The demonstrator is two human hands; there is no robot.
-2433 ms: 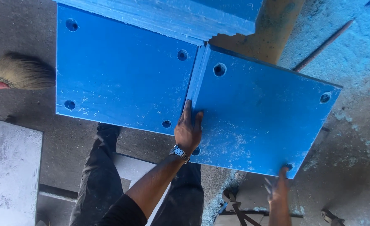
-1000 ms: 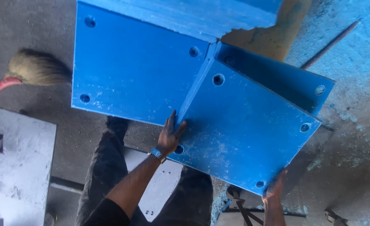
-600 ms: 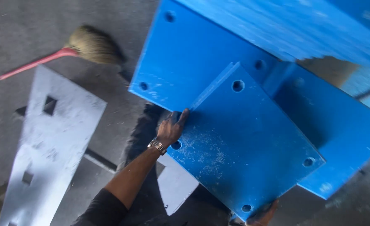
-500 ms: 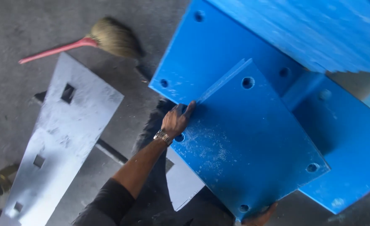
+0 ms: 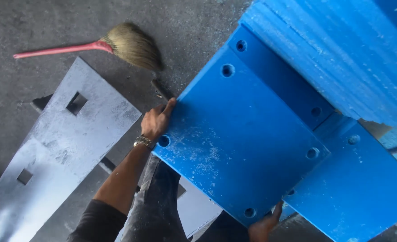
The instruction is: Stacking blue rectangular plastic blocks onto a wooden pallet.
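Note:
A square blue plastic plate (image 5: 239,139) with round holes at its corners lies on top of two other blue plates. My left hand (image 5: 156,122) grips its left edge near a corner hole, and a watch sits on that wrist. My right hand (image 5: 263,226) holds the plate's lower corner from beneath, so only the fingers and part of the palm show. A second blue plate (image 5: 288,85) lies under it at the back, and a third (image 5: 360,188) sticks out at the lower right.
A thick blue slab (image 5: 342,49) fills the upper right. A straw broom with a pink handle (image 5: 117,45) lies on the grey concrete floor. A long grey metal sheet with square cut-outs (image 5: 59,143) lies to the left. My dark trouser legs (image 5: 158,201) are below.
The plate in my hands has swung over and now lies flat on the other two plates. My left hand shifted along its edge to the corner. The view turned left, showing the metal sheet.

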